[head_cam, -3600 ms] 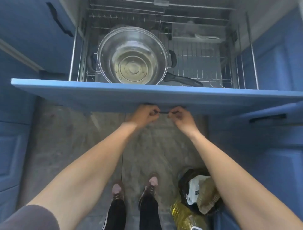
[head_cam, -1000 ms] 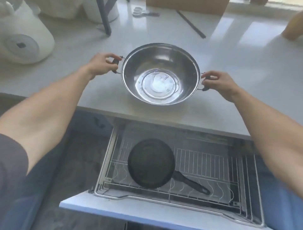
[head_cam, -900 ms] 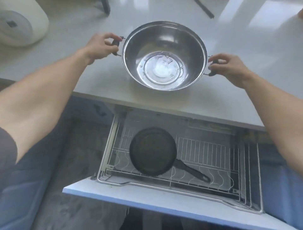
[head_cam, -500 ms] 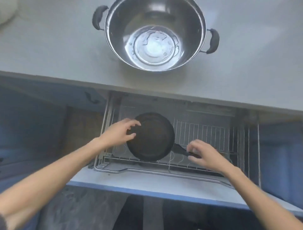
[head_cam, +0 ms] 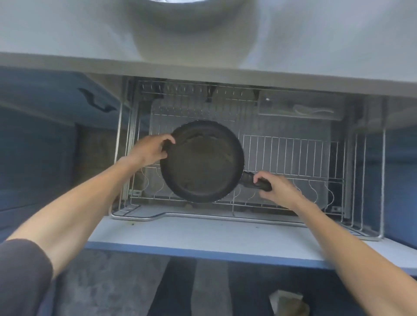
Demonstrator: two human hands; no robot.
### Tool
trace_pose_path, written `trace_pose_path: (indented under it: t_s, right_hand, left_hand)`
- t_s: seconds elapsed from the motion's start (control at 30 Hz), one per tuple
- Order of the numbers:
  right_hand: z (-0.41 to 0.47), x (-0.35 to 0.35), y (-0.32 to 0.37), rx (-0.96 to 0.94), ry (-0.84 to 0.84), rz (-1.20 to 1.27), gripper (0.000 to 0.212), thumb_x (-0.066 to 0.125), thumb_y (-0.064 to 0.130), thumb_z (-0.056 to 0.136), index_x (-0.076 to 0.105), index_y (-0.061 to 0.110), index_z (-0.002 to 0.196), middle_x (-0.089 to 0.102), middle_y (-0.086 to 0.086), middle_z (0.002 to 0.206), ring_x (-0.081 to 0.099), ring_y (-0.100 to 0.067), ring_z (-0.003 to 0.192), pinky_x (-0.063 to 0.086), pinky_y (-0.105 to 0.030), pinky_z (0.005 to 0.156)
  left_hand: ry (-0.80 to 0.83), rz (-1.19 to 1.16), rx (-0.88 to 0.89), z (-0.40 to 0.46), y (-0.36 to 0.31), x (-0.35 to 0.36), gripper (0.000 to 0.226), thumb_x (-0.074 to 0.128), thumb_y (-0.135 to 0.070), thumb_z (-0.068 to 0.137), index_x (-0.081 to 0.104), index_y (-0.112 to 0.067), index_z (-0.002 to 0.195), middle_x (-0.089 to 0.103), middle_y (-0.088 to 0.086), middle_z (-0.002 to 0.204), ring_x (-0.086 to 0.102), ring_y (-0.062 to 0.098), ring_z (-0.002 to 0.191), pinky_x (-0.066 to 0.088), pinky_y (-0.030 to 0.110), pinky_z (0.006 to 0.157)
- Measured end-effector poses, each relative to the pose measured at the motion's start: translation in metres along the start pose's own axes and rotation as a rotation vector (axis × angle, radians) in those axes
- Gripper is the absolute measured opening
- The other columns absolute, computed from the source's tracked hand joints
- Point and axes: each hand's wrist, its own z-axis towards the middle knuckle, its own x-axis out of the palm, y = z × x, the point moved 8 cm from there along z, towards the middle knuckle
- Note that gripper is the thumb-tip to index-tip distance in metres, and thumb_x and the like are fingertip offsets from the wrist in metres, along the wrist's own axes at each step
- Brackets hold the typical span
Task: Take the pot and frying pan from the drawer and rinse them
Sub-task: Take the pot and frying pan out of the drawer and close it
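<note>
While the drawer (head_cam: 203, 234) stands pulled out, the right hand (head_cam: 278, 190) closes around the handle of the frying pan (head_cam: 203, 161), and the left hand (head_cam: 150, 150) pinches its far-left rim. The pan sits over the wire rack (head_cam: 291, 158) inside the drawer; whether it is lifted is not clear. Farther, only the bottom edge of the pot (head_cam: 178, 1) shows on the counter (head_cam: 67, 33). The step is probably taking out the pan; next it needs a level lift to the counter.

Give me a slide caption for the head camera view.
Left hand on rim, right hand on handle: frying pan gripped over open drawer.
</note>
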Motion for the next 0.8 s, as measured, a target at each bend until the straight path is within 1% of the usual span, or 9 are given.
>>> trace_pose_path:
  t_s: [0.07, 0.17, 0.27, 0.33, 0.43, 0.5, 0.63, 0.73, 0.8]
  right_hand:
    - [-0.025, -0.019, 0.01, 0.009, 0.018, 0.01, 0.033, 0.063, 0.006, 0.076, 0.052, 0.029, 0.097, 0.064, 0.0, 0.083, 0.047, -0.014, 0.059, 0.036, -0.013, 0.055]
    - [-0.075, -0.051, 0.034, -0.028, 0.039, -0.003, 0.032, 0.063, 0.008, 0.077, 0.051, 0.033, 0.093, 0.066, 0.008, 0.085, 0.055, -0.019, 0.068, 0.044, -0.026, 0.064]
    - [-0.133, -0.084, 0.065, -0.054, 0.033, -0.012, 0.039, 0.063, 0.008, 0.077, 0.047, 0.043, 0.086, 0.061, 0.016, 0.075, 0.046, -0.006, 0.06, 0.04, -0.021, 0.062]
    - [-0.172, -0.104, 0.081, -0.059, 0.015, -0.02, 0.037, 0.062, 0.01, 0.076, 0.048, 0.043, 0.086, 0.059, 0.009, 0.072, 0.045, -0.01, 0.061, 0.042, -0.024, 0.064]
    - [-0.23, -0.143, 0.099, -0.029, -0.028, -0.003, 0.031, 0.059, 0.015, 0.072, 0.052, 0.041, 0.089, 0.058, 0.001, 0.072, 0.043, -0.013, 0.059, 0.042, -0.024, 0.061]
    - [-0.259, -0.178, 0.104, -0.017, -0.085, -0.027, 0.03, 0.059, 0.02, 0.07, 0.054, 0.039, 0.092, 0.058, 0.001, 0.069, 0.044, -0.014, 0.057, 0.042, -0.024, 0.059]
    - [-0.281, -0.271, 0.097, -0.02, -0.266, -0.095, 0.04, 0.067, 0.009, 0.07, 0.055, 0.038, 0.093, 0.067, 0.004, 0.08, 0.062, -0.027, 0.076, 0.048, -0.03, 0.071]
    - [-0.272, -0.346, 0.069, 0.024, -0.392, -0.086, 0.046, 0.068, -0.001, 0.072, 0.057, 0.04, 0.089, 0.067, -0.007, 0.084, 0.06, -0.025, 0.076, 0.045, -0.029, 0.073]
    - [-0.257, -0.385, 0.043, 0.081, -0.415, -0.043, 0.043, 0.068, -0.002, 0.074, 0.059, 0.038, 0.083, 0.067, -0.012, 0.085, 0.052, -0.02, 0.07, 0.041, -0.028, 0.069]
  left_hand:
    - [-0.011, -0.024, 0.029, -0.021, -0.013, -0.018, 0.044, 0.065, -0.015, 0.08, 0.054, -0.038, 0.116, 0.068, 0.005, 0.104, 0.064, 0.024, 0.092, 0.052, 0.039, 0.081]
    - [-0.021, -0.005, 0.118, -0.067, -0.042, -0.054, 0.048, 0.067, -0.027, 0.075, 0.054, -0.045, 0.117, 0.066, -0.01, 0.104, 0.064, 0.012, 0.085, 0.048, 0.026, 0.077]
    - [-0.075, 0.029, 0.182, -0.128, -0.077, -0.096, 0.051, 0.068, -0.033, 0.069, 0.054, -0.051, 0.115, 0.057, -0.021, 0.087, 0.058, 0.005, 0.079, 0.048, 0.025, 0.075]
    - [-0.105, 0.045, 0.223, -0.164, -0.1, -0.121, 0.052, 0.07, -0.036, 0.068, 0.055, -0.051, 0.115, 0.056, -0.023, 0.085, 0.057, 0.0, 0.078, 0.049, 0.025, 0.075]
    - [-0.125, 0.027, 0.272, -0.203, -0.139, -0.165, 0.054, 0.061, -0.049, 0.064, 0.049, -0.057, 0.116, 0.056, -0.03, 0.082, 0.054, -0.017, 0.077, 0.041, 0.01, 0.07]
    - [-0.128, 0.01, 0.318, -0.207, -0.173, -0.198, 0.055, 0.054, -0.055, 0.061, 0.047, -0.062, 0.115, 0.055, -0.032, 0.079, 0.05, -0.024, 0.077, 0.037, 0.008, 0.067]
    - [-0.161, -0.046, 0.44, -0.173, -0.258, -0.26, 0.05, 0.063, -0.039, 0.067, 0.055, -0.052, 0.115, 0.06, -0.022, 0.076, 0.056, -0.009, 0.074, 0.044, 0.018, 0.071]
    - [-0.198, -0.051, 0.503, -0.12, -0.33, -0.282, 0.048, 0.069, -0.02, 0.074, 0.061, -0.034, 0.119, 0.069, -0.004, 0.092, 0.054, -0.002, 0.065, 0.045, 0.023, 0.074]
    - [-0.195, -0.039, 0.51, -0.083, -0.372, -0.284, 0.047, 0.069, -0.016, 0.076, 0.06, -0.027, 0.121, 0.069, 0.0, 0.094, 0.056, 0.009, 0.071, 0.046, 0.025, 0.079]
